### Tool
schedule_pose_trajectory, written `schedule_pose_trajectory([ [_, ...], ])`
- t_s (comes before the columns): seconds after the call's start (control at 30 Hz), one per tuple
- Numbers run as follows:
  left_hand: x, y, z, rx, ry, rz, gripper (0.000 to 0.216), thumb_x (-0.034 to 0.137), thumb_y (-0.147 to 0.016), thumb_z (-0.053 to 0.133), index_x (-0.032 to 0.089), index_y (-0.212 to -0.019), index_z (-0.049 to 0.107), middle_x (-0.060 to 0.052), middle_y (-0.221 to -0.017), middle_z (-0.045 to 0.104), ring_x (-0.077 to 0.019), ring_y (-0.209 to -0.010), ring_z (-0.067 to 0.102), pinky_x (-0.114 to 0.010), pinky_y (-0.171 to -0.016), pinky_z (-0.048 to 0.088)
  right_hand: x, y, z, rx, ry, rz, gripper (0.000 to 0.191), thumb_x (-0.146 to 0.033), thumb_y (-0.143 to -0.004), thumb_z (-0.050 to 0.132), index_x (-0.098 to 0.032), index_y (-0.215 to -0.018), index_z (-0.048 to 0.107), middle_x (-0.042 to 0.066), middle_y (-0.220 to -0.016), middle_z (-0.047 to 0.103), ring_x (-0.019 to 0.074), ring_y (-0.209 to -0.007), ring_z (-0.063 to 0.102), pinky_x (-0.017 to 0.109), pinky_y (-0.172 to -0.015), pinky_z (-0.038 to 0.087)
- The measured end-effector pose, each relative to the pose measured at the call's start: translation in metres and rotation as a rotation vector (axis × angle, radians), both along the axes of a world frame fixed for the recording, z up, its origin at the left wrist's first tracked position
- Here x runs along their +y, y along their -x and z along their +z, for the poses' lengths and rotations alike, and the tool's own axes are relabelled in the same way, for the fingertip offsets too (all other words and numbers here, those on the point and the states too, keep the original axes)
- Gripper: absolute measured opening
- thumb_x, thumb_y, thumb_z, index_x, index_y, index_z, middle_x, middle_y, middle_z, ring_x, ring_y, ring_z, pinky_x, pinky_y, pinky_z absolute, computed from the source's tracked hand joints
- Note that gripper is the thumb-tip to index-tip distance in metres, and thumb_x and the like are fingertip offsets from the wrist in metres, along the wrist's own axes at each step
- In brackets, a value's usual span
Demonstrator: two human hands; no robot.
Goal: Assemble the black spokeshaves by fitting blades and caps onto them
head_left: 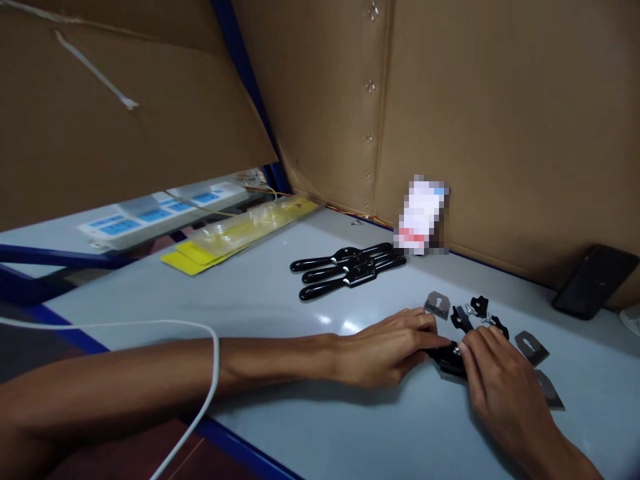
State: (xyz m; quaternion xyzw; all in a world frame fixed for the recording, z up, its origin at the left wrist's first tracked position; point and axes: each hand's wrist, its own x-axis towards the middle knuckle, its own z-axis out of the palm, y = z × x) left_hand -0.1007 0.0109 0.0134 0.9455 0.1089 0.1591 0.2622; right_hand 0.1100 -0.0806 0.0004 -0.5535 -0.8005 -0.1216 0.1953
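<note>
My left hand (395, 347) is closed on one end of a black spokeshave (447, 363) lying low over the table, its handle mostly hidden by the fingers. At the middle of that tool, my right hand (505, 387) pinches a small silver screw (456, 351), partly covered by the fingertips. A blade edge seems to show beneath the tool. Around the hands lie loose flat steel blades, one (437, 304) behind the left fingers and another (532, 348) right of the right hand. Black cap plates (479, 306) and small silver screws (470, 309) lie just behind the right hand.
Three black spokeshave bodies (350, 270) lie side by side farther back. Yellow cards with clear plastic packaging (240, 230) and a power strip (165, 212) are at left. A dark phone (595, 281) leans against the cardboard wall (515, 133). A white cable (216, 360) crosses my left forearm.
</note>
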Motion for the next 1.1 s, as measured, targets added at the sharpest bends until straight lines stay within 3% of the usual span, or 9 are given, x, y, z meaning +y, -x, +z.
schedule_pose_trajectory([
  [0.13, -0.002, 0.0, -0.002, -0.022, 0.048, 0.029, 0.041, 0.007, -0.093, 0.051, 0.01, -0.132, 0.06, -0.011, -0.108, 0.063, -0.0232, -0.101, 0.057, -0.037, -0.093, 0.049, 0.003, -0.008, 0.0, 0.113, 0.109, 0.009, 0.023, -0.026, -0.107, 0.041, -0.022, -0.087, 0.052, 0.004, -0.083, 0.058, 0.0219, -0.08, 0.055, 0.038, -0.072, 0.041],
  [0.4, -0.002, -0.003, 0.002, 0.063, 0.15, 0.073, 0.04, 0.01, -0.092, 0.051, 0.012, -0.13, 0.065, -0.011, -0.106, 0.061, -0.0251, -0.102, 0.056, -0.039, -0.091, 0.048, 0.004, -0.01, 0.005, 0.262, 0.163, 0.068, 0.024, -0.029, -0.106, 0.046, -0.022, -0.087, 0.058, 0.002, -0.084, 0.062, 0.0197, -0.08, 0.059, 0.036, -0.074, 0.046],
  [0.57, -0.004, -0.004, 0.001, 0.084, 0.152, 0.09, 0.042, 0.01, -0.09, 0.051, 0.013, -0.129, 0.066, -0.011, -0.105, 0.061, -0.0257, -0.102, 0.056, -0.041, -0.093, 0.047, 0.002, -0.007, 0.001, 0.317, 0.113, 0.037, 0.015, -0.024, -0.104, 0.047, -0.024, -0.108, 0.061, 0.003, -0.095, 0.069, 0.0188, -0.085, 0.067, 0.034, -0.075, 0.051],
  [0.7, -0.005, -0.005, -0.001, 0.08, 0.156, 0.093, 0.041, 0.012, -0.091, 0.052, 0.014, -0.13, 0.065, -0.012, -0.109, 0.061, -0.0269, -0.105, 0.056, -0.043, -0.095, 0.046, 0.0, -0.005, -0.008, 0.294, 0.066, -0.013, 0.025, -0.018, -0.101, 0.045, -0.022, -0.121, 0.059, 0.004, -0.095, 0.071, 0.0194, -0.082, 0.069, 0.035, -0.073, 0.053],
  [0.9, -0.004, -0.005, 0.0, 0.102, 0.185, 0.112, 0.041, 0.013, -0.09, 0.055, 0.016, -0.129, 0.066, -0.011, -0.108, 0.061, -0.0266, -0.105, 0.056, -0.042, -0.094, 0.046, 0.001, -0.004, -0.006, 0.356, 0.133, 0.036, 0.025, -0.014, -0.097, 0.043, -0.024, -0.089, 0.065, 0.001, -0.081, 0.069, 0.0173, -0.072, 0.069, 0.03, -0.065, 0.054],
  [1.1, -0.004, -0.004, -0.001, 0.091, 0.195, 0.091, 0.047, 0.013, -0.088, 0.055, 0.016, -0.133, 0.064, -0.01, -0.108, 0.062, -0.026, -0.106, 0.056, -0.041, -0.095, 0.045, 0.0, -0.005, 0.003, 0.39, 0.146, 0.065, 0.027, -0.019, -0.1, 0.043, -0.024, -0.097, 0.069, 0.002, -0.087, 0.073, 0.0156, -0.077, 0.072, 0.028, -0.068, 0.057],
])
